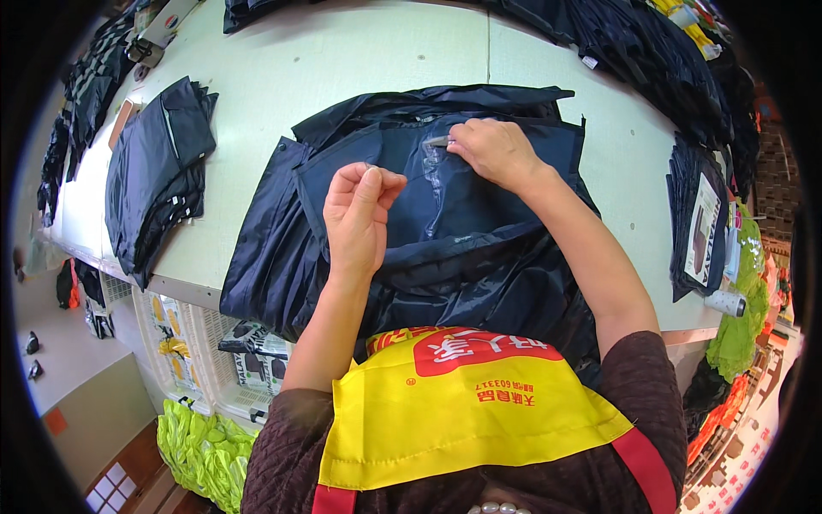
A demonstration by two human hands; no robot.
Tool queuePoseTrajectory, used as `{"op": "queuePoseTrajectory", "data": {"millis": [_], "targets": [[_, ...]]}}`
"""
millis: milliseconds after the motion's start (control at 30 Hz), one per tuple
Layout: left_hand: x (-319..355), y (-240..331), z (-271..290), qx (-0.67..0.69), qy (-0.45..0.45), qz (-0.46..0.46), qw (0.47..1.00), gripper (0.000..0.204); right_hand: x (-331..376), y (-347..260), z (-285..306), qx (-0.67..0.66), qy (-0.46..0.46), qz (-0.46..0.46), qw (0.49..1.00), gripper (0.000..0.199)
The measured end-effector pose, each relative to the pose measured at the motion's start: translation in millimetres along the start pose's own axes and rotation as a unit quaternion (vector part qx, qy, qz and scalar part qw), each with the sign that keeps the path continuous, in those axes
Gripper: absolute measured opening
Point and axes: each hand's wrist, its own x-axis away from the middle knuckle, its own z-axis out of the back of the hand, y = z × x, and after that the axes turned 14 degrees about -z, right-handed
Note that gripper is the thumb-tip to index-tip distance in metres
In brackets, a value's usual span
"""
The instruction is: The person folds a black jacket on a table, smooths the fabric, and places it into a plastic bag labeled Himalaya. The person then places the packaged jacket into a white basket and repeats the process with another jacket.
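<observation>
A dark navy garment of shiny fabric lies spread in front of me, its near part hanging toward my lap. Down its middle runs a clear, crinkled plastic-like strip. My right hand is closed round a small metal tool whose tip points left, just over the strip's far end; most of the tool is hidden in the fingers. Raised above the garment's left part, my left hand pinches thumb against fingers. Whatever it holds, perhaps something very thin, is too small to make out.
The garment rests on a pale table. Folded dark garments form a pile at left; packed dark ones sit at right beside a white cylinder. More dark clothing lines the far edge. White crates stand below the left edge.
</observation>
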Motion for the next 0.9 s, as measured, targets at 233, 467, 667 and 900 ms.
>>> {"op": "queuePoseTrajectory", "data": {"millis": [233, 467, 667, 900], "targets": [[1, 1, -4, 0.015, 0.034, -0.03, 0.999, 0.008, 15, 1, 43, -0.05, -0.12, -0.012, 0.991, 0.026], [7, 6, -12, 0.007, 0.022, 0.01, 1.0, 0.005, 9, -8, 18, -0.047, -0.089, 0.001, 0.995, 0.022], [50, 91, 48, -0.084, -0.141, 0.221, 0.961, 0.013, 43, 32, 37, -0.245, 0.017, -0.171, 0.954, 0.028], [239, 200, 238, -0.418, -0.092, 0.548, 0.719, 0.036, 169, 167, 26, -0.369, 0.103, -0.456, 0.803, 0.026]]}}
